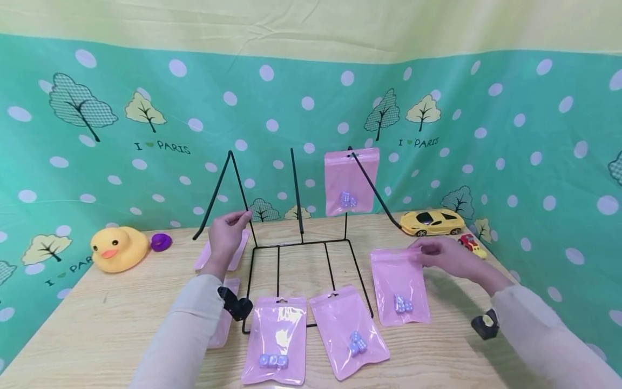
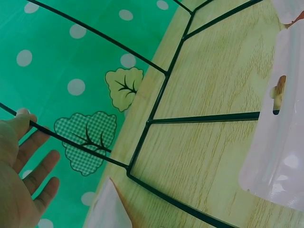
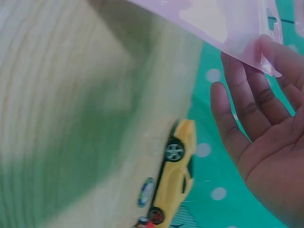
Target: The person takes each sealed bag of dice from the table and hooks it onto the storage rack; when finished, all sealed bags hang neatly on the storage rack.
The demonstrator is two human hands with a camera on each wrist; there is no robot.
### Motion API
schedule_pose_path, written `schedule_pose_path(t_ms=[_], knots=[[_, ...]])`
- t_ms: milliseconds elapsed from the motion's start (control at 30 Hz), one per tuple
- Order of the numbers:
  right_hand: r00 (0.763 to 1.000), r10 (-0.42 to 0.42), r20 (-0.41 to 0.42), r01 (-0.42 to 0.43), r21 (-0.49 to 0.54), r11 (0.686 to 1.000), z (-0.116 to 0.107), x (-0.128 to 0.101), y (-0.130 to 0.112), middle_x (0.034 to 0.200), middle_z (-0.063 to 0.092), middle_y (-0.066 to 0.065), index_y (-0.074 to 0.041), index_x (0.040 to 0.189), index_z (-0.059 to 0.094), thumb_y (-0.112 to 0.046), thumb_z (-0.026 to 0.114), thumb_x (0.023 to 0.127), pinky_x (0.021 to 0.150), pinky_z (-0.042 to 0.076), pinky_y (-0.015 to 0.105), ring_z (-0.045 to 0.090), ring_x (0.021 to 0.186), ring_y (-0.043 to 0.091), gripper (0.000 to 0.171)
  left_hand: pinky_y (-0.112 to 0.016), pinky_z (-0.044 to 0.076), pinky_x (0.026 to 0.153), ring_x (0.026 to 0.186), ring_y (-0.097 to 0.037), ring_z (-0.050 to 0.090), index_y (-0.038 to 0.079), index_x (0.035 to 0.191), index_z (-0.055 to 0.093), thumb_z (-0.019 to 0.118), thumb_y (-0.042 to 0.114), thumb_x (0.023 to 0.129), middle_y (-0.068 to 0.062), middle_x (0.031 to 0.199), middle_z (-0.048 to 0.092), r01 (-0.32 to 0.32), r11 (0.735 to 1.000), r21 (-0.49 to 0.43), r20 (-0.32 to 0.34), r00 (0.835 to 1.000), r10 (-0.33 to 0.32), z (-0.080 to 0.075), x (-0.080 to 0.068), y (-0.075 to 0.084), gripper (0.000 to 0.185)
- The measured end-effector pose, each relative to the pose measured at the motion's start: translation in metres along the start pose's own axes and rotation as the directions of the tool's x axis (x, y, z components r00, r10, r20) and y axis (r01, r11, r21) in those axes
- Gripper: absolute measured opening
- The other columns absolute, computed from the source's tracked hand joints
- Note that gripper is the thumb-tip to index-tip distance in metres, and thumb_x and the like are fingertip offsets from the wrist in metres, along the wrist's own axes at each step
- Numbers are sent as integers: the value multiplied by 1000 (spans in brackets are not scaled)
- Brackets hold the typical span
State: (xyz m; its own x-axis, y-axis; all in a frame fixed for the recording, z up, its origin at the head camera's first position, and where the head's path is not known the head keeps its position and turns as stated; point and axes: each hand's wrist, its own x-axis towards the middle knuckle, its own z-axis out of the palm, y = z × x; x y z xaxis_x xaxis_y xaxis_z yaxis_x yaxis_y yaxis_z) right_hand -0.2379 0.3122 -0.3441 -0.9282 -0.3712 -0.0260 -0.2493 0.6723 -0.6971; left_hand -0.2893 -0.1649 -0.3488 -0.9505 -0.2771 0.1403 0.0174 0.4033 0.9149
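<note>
In the head view my left hand (image 1: 227, 236) pinches the left upright of a black wire display rack (image 1: 301, 242). The left wrist view shows that wire between thumb and forefinger, the other fingers spread below. My right hand (image 1: 439, 255) pinches the top right corner of a pink zip bag (image 1: 396, 275) with several lilac dice (image 1: 403, 304) inside. One pink bag (image 1: 351, 173) hangs on the rack's right hook. Two more bags, a front left one (image 1: 278, 329) and a front middle one (image 1: 345, 329), lie at the rack's front, each with dice.
Two further pink bags lie at left, a back one (image 1: 239, 254) and a front one (image 1: 222, 329), partly hidden by my left arm. A yellow rubber duck (image 1: 120, 249) and a small purple duck (image 1: 161, 242) stand left; a yellow toy car (image 1: 432, 222) and a small red-yellow car (image 1: 472, 246) right.
</note>
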Motion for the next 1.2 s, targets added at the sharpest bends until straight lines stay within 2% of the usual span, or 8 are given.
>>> schedule_pose_path(t_ms=[100,300,767,967,1200], knots=[[999,-41,11,41,10,999,-6,-6,-10,101,72,3,-7,117,72,-23,66,101,86,57,44,67,94,21,24,-42,49,102,123,-29,61,5,129,69,63,32,103,-16,130,67,5,1000,-2,3,1000,-5,0,-1,1,38],[995,-104,-7,104,19,994,-14,-19,-31,105,73,3,-7,116,73,-20,67,101,81,57,32,69,94,18,21,-43,48,103,124,-30,60,4,129,69,63,32,103,-18,131,67,-7,1000,3,5,1000,7,-1,-2,3,39],[975,-213,-66,214,1,977,-18,-39,-73,99,75,0,-7,110,76,-12,69,98,75,58,30,72,87,12,15,-43,48,103,125,-30,59,3,129,69,62,31,103,-19,130,67,-5,1000,-5,8,1000,5,-1,-1,2,38],[946,-302,-115,299,-42,953,-19,-49,-90,98,76,-3,-10,108,77,-6,71,95,67,57,29,70,82,11,15,-43,48,103,125,-30,59,3,128,70,63,31,103,-19,129,67,-8,1000,1,6,1000,8,-1,-1,1,38],[902,-412,-130,409,-54,911,-24,-55,-102,100,76,-6,-14,105,79,1,71,92,66,55,24,67,82,10,22,-45,47,104,127,-31,57,4,129,69,63,33,103,-18,132,66,-1,1000,13,15,1000,1,-3,-2,4,40]])
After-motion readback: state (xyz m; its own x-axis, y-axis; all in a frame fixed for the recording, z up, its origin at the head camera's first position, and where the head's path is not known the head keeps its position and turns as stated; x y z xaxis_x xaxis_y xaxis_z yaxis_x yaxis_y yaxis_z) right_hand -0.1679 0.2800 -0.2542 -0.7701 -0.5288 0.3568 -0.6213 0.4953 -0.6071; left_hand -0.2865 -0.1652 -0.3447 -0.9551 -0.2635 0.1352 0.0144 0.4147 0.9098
